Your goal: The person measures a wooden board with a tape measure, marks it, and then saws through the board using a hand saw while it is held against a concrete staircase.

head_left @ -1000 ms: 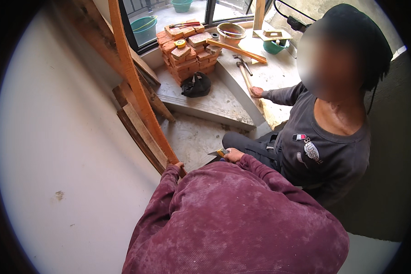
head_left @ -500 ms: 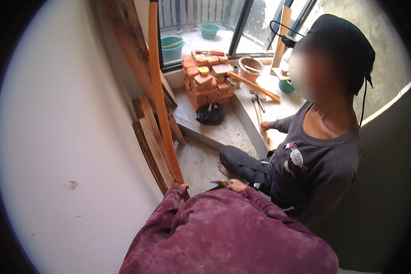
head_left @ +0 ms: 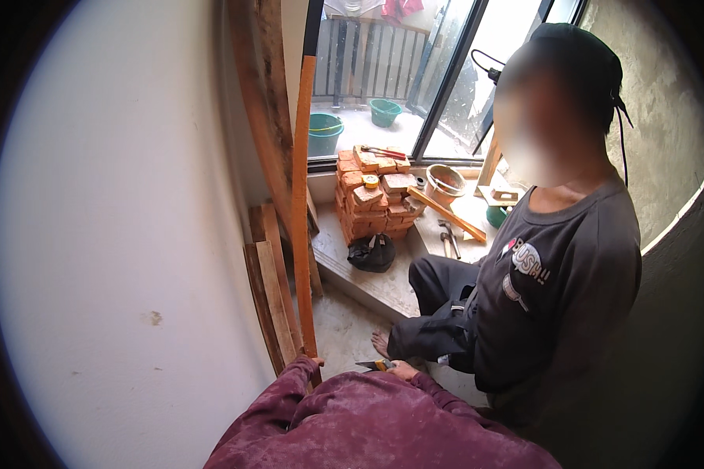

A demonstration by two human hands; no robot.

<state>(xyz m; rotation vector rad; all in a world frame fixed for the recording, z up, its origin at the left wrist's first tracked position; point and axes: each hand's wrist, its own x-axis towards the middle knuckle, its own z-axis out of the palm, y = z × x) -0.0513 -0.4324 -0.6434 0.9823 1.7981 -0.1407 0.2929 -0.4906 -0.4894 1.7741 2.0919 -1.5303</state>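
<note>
A long orange-brown wooden strip [head_left: 300,195] stands nearly upright beside the white wall. My left hand [head_left: 313,362] is closed around its lower part, with the fingers partly hidden. To the right, my right hand [head_left: 403,370] grips a tool with a yellow-and-black handle [head_left: 382,365] and a dark, pointed flat blade; its exact kind is unclear. The blade points left toward the strip, apart from it. My maroon sleeves and torso cover the area below both hands. Just beyond my left hand, several boards [head_left: 267,293] lean against the wall.
A co-worker [head_left: 559,289] in dark clothes sits close on the right. Beyond are stacked bricks [head_left: 371,207] with a tape measure [head_left: 370,180], a black bag [head_left: 371,252], hammers [head_left: 449,239], a bucket [head_left: 446,181] and a wooden bar [head_left: 447,213]. A concrete step edge [head_left: 360,288] crosses the floor.
The view has shifted, so the scene sits lower and further right. The co-worker's hand, earlier at a hammer handle, is out of sight now. Both my hands keep their holds.
</note>
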